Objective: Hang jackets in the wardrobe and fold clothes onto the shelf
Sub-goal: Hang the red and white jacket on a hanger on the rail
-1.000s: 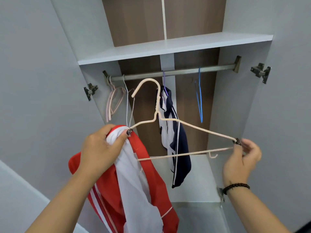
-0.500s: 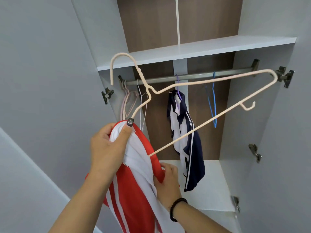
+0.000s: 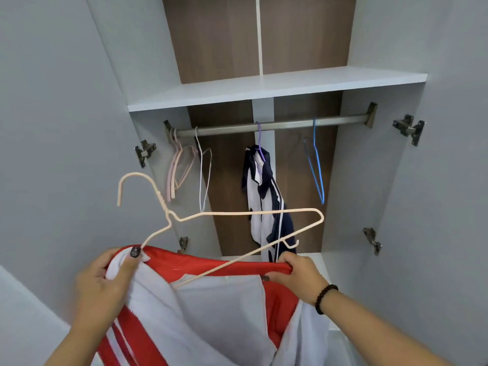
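Head view: left hand (image 3: pixel 105 283) grips the red-and-white jacket (image 3: pixel 216 313) collar together with the cream wire hanger (image 3: pixel 237 215), which tilts above it. Right hand (image 3: pixel 298 276) pinches the jacket's red edge. Behind, a navy-and-white jacket (image 3: pixel 266 207) hangs on the wardrobe rail (image 3: pixel 277 125).

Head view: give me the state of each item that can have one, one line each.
Red and white jacket: off the rail, spread between both hands.
Cream hanger: off the rail, one end inside the jacket.
Left hand: grips collar and hanger.
Right hand: grips the jacket's edge.
Navy and white jacket: hanging on a purple hanger.
Blue hanger: on the rail, bare.
Pink hangers: on the rail, bare.
Wardrobe door: open.
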Motion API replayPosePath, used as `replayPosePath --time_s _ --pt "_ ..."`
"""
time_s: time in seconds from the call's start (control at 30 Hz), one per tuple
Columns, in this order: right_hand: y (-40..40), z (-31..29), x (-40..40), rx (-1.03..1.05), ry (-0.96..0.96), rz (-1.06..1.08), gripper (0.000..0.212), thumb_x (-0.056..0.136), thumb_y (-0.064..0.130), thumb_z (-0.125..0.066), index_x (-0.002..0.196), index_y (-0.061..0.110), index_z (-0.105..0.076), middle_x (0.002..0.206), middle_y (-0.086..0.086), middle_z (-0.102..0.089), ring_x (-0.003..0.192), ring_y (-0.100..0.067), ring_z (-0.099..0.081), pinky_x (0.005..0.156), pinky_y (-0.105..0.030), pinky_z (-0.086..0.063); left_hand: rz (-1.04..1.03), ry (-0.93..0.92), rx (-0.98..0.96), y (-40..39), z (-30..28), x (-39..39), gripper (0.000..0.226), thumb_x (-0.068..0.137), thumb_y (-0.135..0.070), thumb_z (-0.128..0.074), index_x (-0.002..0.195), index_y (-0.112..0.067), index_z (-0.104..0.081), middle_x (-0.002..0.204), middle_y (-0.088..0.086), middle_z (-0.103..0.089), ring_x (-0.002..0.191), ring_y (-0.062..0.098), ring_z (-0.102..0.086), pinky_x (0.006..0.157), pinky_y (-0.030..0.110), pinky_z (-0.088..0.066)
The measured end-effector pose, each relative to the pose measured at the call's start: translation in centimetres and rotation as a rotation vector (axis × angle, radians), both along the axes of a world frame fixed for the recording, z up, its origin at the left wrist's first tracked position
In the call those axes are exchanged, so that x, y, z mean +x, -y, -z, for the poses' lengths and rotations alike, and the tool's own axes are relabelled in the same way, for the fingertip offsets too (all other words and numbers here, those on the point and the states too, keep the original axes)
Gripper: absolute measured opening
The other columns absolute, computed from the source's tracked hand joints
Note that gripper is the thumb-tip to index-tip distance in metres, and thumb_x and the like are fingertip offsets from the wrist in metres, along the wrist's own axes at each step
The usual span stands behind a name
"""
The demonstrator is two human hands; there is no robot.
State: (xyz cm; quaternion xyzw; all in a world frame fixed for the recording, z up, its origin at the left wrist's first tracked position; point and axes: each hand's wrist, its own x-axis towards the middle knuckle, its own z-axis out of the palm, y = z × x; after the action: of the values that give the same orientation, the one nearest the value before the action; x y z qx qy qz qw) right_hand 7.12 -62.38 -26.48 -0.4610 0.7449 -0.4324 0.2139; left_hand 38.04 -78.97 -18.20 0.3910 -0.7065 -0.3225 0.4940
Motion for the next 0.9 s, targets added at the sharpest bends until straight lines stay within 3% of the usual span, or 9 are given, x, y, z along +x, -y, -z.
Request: replayPosePath --time_s 0.07,0.13,0.2,0.43,0.53,0.67,0.73,0.8,0.9 --pt "-0.8 -1.1 -1.9 0.078 -0.279 -0.089 0.021 0.073 0.043 -0.076 0.071 0.036 -0.056 0.063 0.024 -0.052 0.062 0.002 -0.051 0.058 -0.010 -0.040 0.020 0.010 0.023 0.3 0.3 0.5 0.008 0.079 -0.044 -0.071 0.083 -0.037 -0.073 0.081 -0.014 -0.073 0.073 -0.005 -0.063 0.064 0.003 -0.045" --pt "-1.6 -2.3 -3.6 0.054 -0.434 -0.055 0.013 0.080 0.029 -0.071 0.073 0.025 -0.061 0.069 0.020 -0.050 0.066 -0.004 -0.051 0.065 -0.025 -0.047 0.047 0.009 0.045 0.5 0.4 0.6 0.009 0.077 -0.041 -0.072 0.081 -0.034 -0.074 0.080 -0.008 -0.074 0.074 -0.002 -0.065 0.066 0.005 -0.047" --pt "-2.3 -3.6 -5.0 -0.021 -0.392 0.050 0.020 0.080 0.015 -0.069 0.064 0.016 -0.057 0.065 0.008 -0.055 0.064 -0.017 -0.054 0.065 -0.036 -0.049 0.096 0.023 0.051 0.4 0.4 0.6 0.010 0.081 -0.023 -0.076 0.081 -0.033 -0.075 0.078 -0.007 -0.075 0.071 -0.002 -0.065 0.065 0.005 -0.048" --pt "-2.8 -9.8 -7.4 -0.037 -0.189 0.003 0.015 0.073 0.008 -0.078 0.063 0.009 -0.066 0.063 -0.002 -0.067 0.058 -0.003 -0.055 0.061 -0.019 -0.046 0.144 0.144 -0.059 -1.0 -0.2 -0.1 0.017 0.079 -0.023 -0.072 0.080 -0.039 -0.075 0.076 -0.013 -0.074 0.072 -0.006 -0.064 0.066 0.002 -0.044" --pt "-3.4 -12.3 -8.4 0.088 -0.331 -0.041 0.022 0.067 0.021 -0.085 0.061 0.013 -0.066 0.054 0.008 -0.059 0.051 0.002 -0.048 0.055 -0.012 -0.041 0.143 0.202 -0.087 -1.3 -0.4 -0.6 0.026 0.082 -0.014 -0.073 0.082 -0.040 -0.074 0.079 -0.016 -0.074 0.076 -0.005 -0.066 0.068 0.004 -0.045" --pt "-4.6 -14.3 -8.7 0.190 -0.451 -0.041 0.029 0.063 0.037 -0.087 0.065 0.018 -0.066 0.057 0.009 -0.059 0.051 0.000 -0.048 0.053 -0.016 -0.043 0.118 0.216 -0.093 -1.9 -1.0 -1.4 0.031 0.082 -0.012 -0.075 0.083 -0.042 -0.074 0.080 -0.018 -0.074 0.077 -0.005 -0.066 0.068 0.005 -0.046" --pt "-5.3 -14.8 -8.2 0.161 -0.379 -0.052 0.026 0.063 0.037 -0.087 0.070 0.020 -0.068 0.063 0.008 -0.066 0.056 0.000 -0.057 0.057 -0.015 -0.048 0.120 0.252 -0.100 -2.4 -1.3 -1.9 0.030 0.081 -0.011 -0.077 0.081 -0.041 -0.075 0.078 -0.018 -0.074 0.075 -0.005 -0.066 0.067 0.006 -0.047" --pt "-6.1 -15.1 -7.4 0.070 -0.151 -0.098 0.021 0.066 0.029 -0.087 0.077 0.020 -0.071 0.072 0.005 -0.072 0.067 -0.006 -0.067 0.063 -0.018 -0.054 0.105 0.299 -0.117 -3.1 -1.6 -2.6 0.030 0.079 -0.014 -0.078 0.076 -0.044 -0.074 0.075 -0.023 -0.072 0.073 -0.007 -0.065 0.065 0.003 -0.044" --pt "-6.8 -15.5 -6.0 -0.086 0.082 -0.080 0.012 0.075 0.020 -0.080 0.083 0.015 -0.073 0.076 0.000 -0.073 0.071 -0.012 -0.069 0.067 -0.021 -0.054 0.044 0.360 -0.182 -4.6 -2.0 -4.1 0.021 0.079 -0.031 -0.080 0.080 -0.050 -0.069 0.074 -0.026 -0.070 0.069 -0.002 -0.066 0.065 0.006 -0.044"
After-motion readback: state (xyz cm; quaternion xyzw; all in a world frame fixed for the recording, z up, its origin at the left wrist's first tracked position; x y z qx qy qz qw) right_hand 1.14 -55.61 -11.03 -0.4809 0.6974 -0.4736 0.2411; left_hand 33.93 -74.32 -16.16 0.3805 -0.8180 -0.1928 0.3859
